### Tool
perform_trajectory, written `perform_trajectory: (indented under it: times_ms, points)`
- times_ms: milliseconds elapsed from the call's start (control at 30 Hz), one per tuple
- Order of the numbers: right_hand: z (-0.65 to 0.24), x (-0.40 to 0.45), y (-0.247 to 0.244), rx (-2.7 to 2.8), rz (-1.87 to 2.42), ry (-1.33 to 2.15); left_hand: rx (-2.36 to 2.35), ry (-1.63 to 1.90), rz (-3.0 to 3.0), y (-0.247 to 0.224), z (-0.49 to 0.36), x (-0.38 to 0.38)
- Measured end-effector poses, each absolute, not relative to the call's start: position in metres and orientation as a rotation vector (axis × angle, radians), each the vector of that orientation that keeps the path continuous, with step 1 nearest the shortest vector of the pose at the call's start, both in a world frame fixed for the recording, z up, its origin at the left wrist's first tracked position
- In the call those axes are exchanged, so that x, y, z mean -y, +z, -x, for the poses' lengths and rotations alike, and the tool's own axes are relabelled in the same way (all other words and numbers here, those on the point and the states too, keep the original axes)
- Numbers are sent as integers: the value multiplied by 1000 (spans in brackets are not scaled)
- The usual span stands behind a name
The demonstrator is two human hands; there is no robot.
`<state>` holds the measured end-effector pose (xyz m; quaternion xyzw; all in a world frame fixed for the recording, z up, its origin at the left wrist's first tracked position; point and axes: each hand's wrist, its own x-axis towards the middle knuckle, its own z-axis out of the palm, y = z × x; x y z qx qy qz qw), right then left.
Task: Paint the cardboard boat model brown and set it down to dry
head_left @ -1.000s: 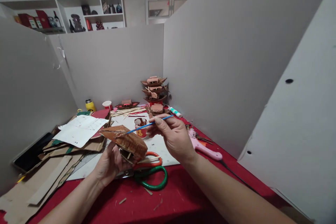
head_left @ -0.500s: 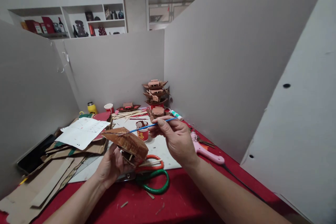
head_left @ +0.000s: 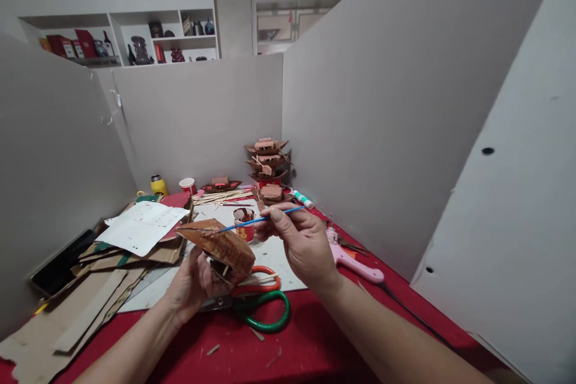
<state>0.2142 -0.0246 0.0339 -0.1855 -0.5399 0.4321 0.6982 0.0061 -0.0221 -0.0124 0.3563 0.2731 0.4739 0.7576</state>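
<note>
My left hand (head_left: pixel 191 285) grips a brown model boat (head_left: pixel 225 247) from below, tilted so that its hull faces up. Between the fingertips of my right hand (head_left: pixel 301 240) is a thin blue paintbrush (head_left: pixel 256 220), its tip touching the hull near the pointed end. Just behind the boat stands a red paper cup (head_left: pixel 245 233) with dark brown paint smeared inside its rim. Scissors (head_left: pixel 270 312) with one green and one orange handle loop lie under the boat, their blades partly hidden by my left hand.
Cardboard pieces (head_left: pixel 90 312) and a white paper sheet (head_left: pixel 141 225) are piled at left. Several finished-looking model boats (head_left: pixel 267 159) are stacked at the back, near thin wooden sticks (head_left: pixel 222 197). A pink glue gun (head_left: pixel 360 267) with a cord lies right of my right hand. Grey panels (head_left: pixel 369 132) enclose the table.
My right hand and the brush have shifted slightly down, the tip staying on the hull. The boat stays in my left hand, almost unmoved. The view has tilted a little.
</note>
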Motion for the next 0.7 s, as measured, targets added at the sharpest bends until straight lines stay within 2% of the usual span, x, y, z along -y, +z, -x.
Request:
perform_trajectory:
  times_ms: [700]
  points:
    - [-227,20,33,1130,403,912,-584,1024,-783,-9,-7,24]
